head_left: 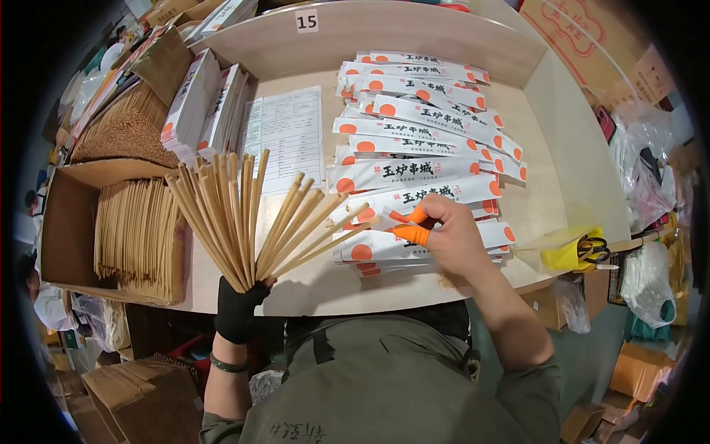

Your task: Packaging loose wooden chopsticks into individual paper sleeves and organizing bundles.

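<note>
My left hand [244, 302], in a black glove, is closed around the lower ends of a fanned bunch of wooden chopsticks [235, 222]. A few of them lean right, their tips reaching toward my right hand [457, 240]. That hand wears orange finger cots [413, 234] on the thumb and a finger, which pinch the end of a white and orange paper chopstick sleeve [386, 219]. The chopstick tips meet this end; whether they are inside it I cannot tell. Beneath and beyond lie overlapping rows of filled-looking paper sleeves [425, 115], printed with dark lettering and orange dots.
At the left stands a cardboard box [65, 229] of chopsticks, with another bundle of chopsticks [126, 122] behind it. Stacks of flat sleeves [194, 103] stand beside a printed sheet [285, 137]. A yellow holder [566, 255] with scissors sits at the right edge. Raised panels border the table [288, 285].
</note>
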`<state>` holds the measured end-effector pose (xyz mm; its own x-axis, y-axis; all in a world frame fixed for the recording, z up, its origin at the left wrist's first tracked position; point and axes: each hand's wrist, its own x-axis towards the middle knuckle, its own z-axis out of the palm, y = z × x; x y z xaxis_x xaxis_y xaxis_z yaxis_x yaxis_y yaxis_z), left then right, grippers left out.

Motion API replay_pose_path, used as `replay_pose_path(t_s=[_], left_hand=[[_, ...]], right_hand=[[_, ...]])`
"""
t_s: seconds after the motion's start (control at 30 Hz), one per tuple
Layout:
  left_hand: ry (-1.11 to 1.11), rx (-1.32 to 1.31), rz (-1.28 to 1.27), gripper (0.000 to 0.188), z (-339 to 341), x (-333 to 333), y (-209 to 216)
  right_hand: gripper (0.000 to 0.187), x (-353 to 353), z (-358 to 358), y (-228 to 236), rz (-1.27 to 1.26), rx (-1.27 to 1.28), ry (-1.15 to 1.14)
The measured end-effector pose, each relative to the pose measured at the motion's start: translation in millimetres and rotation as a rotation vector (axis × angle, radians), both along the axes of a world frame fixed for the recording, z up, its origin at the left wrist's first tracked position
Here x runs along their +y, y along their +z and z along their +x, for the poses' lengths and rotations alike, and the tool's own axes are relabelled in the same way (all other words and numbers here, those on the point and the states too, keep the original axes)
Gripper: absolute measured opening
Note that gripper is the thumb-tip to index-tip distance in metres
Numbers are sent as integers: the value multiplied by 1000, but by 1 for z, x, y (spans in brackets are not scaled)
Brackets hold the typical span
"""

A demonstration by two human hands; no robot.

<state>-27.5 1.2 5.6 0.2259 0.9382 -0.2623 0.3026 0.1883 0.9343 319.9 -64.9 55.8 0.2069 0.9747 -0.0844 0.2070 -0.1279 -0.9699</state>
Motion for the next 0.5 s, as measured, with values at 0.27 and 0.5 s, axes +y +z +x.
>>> replay_pose_path(t_s=[0.27,0.5], left_hand=[[-262,219,286,30,-9,15,35],[-93,-637,-63,14,108,-1,29]], right_hand=[[14,-5,3,-1,229,-455,203],[23,20,-52,-7,662,-965,455]])
